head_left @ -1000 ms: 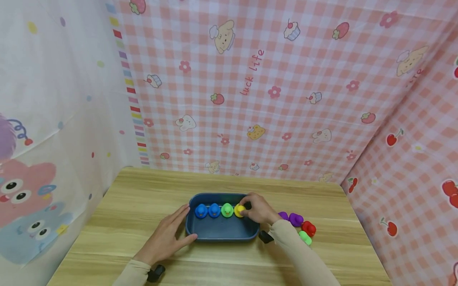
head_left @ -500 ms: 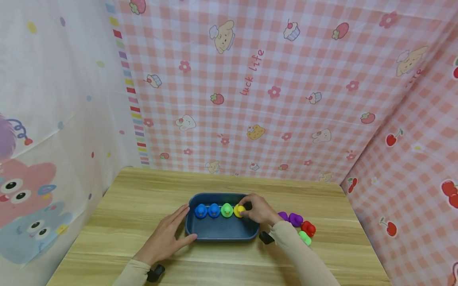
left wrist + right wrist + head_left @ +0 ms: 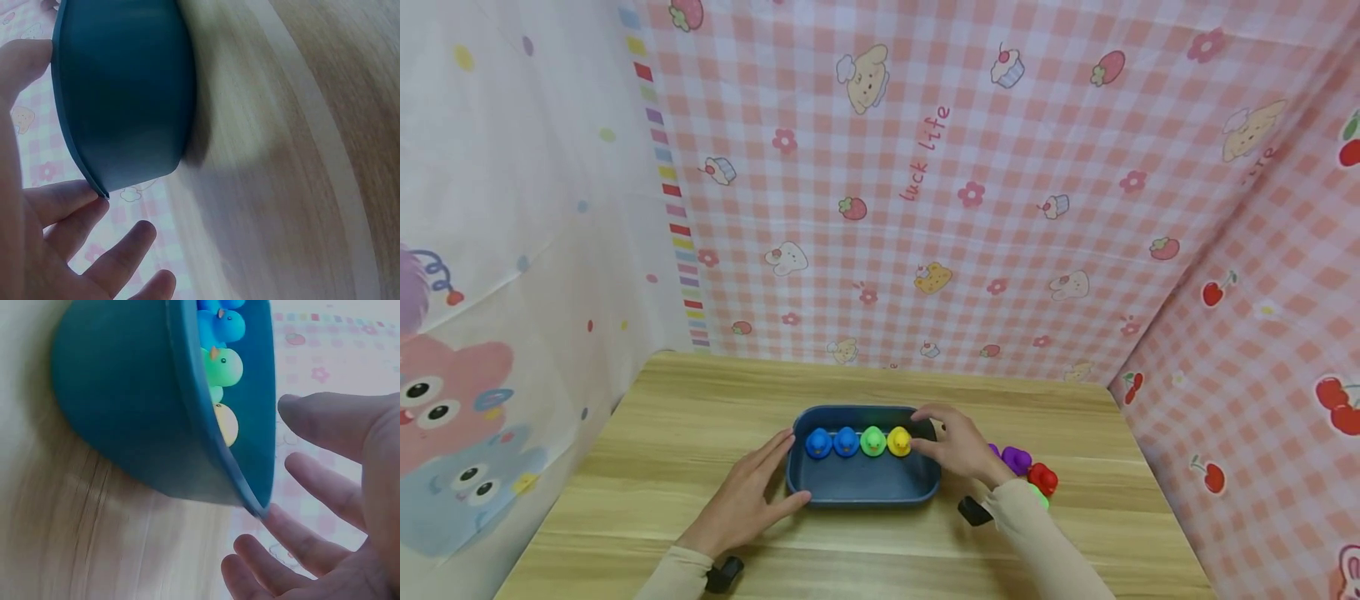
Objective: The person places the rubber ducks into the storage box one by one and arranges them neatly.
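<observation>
A dark blue tray with a raised wall stands on the wooden table. Along its far side sit two blue rubber ducks, a green rubber duck and a yellow rubber duck in a row. My left hand rests on the tray's left end, thumb and fingertips at the rim and the other fingers spread. Over the right end, my right hand has its fingers spread and holds nothing. Its thumb is just beside the yellow duck, and a finger meets the rim in the right wrist view.
Right of the tray lie purple rubber ducks, a red rubber duck and a green one partly hidden by the right sleeve. Patterned cloth hangs behind the table and at both sides.
My right hand has let go of the yellow duck and drawn slightly right, its fingers spreading. The yellow duck stays in the row. My left hand keeps its place.
</observation>
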Demonstrator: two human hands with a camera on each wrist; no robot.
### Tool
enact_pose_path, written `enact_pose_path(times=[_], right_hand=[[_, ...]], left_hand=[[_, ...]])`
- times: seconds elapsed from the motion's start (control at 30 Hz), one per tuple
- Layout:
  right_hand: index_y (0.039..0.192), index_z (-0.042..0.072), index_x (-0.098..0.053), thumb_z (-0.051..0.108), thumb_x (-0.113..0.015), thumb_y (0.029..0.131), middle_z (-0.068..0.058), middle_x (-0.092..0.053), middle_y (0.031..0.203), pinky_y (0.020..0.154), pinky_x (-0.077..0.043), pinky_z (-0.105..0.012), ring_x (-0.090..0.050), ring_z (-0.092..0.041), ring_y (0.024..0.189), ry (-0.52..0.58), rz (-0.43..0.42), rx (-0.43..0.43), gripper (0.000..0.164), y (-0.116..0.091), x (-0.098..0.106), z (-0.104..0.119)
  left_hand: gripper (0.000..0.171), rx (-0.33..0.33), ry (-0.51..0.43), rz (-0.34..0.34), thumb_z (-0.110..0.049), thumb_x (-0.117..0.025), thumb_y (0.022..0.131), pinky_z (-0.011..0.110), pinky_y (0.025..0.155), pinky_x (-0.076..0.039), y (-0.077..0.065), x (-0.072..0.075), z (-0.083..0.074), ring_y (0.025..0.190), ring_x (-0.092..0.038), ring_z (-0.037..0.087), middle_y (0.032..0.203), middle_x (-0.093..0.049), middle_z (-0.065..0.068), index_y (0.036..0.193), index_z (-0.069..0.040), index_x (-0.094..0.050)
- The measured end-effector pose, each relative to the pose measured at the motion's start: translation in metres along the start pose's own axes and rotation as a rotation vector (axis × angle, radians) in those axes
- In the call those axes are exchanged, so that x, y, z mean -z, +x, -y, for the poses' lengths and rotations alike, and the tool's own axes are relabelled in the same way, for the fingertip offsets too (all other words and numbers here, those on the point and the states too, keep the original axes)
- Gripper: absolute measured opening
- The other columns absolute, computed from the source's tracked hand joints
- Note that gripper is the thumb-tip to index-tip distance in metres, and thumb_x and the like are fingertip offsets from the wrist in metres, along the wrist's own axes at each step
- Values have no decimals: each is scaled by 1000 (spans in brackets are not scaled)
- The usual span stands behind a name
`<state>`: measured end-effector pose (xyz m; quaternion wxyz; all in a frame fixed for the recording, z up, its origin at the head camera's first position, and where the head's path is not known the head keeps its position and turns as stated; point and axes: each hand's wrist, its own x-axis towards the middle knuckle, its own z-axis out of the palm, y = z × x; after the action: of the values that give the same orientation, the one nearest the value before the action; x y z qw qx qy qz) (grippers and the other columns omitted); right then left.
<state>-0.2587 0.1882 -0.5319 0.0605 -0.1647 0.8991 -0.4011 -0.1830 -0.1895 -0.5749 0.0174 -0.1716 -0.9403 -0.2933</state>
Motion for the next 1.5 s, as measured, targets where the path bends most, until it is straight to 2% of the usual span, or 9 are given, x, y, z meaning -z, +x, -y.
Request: enact_pose_path(times=[0.23,0.37,0.73,1.0,1.23,1.5], right_hand=[[146,10,-73,15,-81,106,-11,-67,160,130,-46,-68,-57,-40,155,50,-26,-37,41,-14,12,-4],[148,10,-72,15,-81,106,-13,-67,159,130,-46,-69,-57,-42,154,47,-35,-27,43,-25,20,-7],[145,11,-72,17,-83,105,-18,-69,156,119,-57,-67,-64,-48,146,-56,-147,0,42,-57,47,-25],[147,6,-70,19,-85,103,-23,-66,158,121,-52,-74,-60,-54,149,-163,-150,-24,48,-72,63,-42],[145,2,-71,19,-87,101,-25,-67,155,120,-52,-74,-61,-56,147,-183,-136,-51,50,-73,65,-56],[141,-3,-71,18,-88,99,-29,-69,149,115,-59,-68,-67,-55,138,-199,-132,-94,50,-70,55,-77]], left_hand=[[97,3,4,5,-57,-79,103,73,130,-43,0,0,1,163,-48,48,184,-38,16,175,-6,-40],[97,6,-2,10,-57,-80,103,74,130,-42,0,1,1,163,-48,48,184,-38,16,175,-6,-40],[97,10,-10,13,-56,-80,103,73,130,-43,0,1,-2,163,-48,48,184,-39,16,175,-5,-40],[97,11,-9,13,-57,-80,103,73,130,-42,0,1,-1,163,-48,48,184,-38,15,176,-6,-39],[97,8,-9,7,-56,-80,103,73,130,-43,0,2,0,163,-48,48,184,-38,16,175,-6,-40],[97,5,-10,12,-56,-80,104,73,130,-43,0,1,0,163,-48,48,184,-38,16,176,-6,-39]])
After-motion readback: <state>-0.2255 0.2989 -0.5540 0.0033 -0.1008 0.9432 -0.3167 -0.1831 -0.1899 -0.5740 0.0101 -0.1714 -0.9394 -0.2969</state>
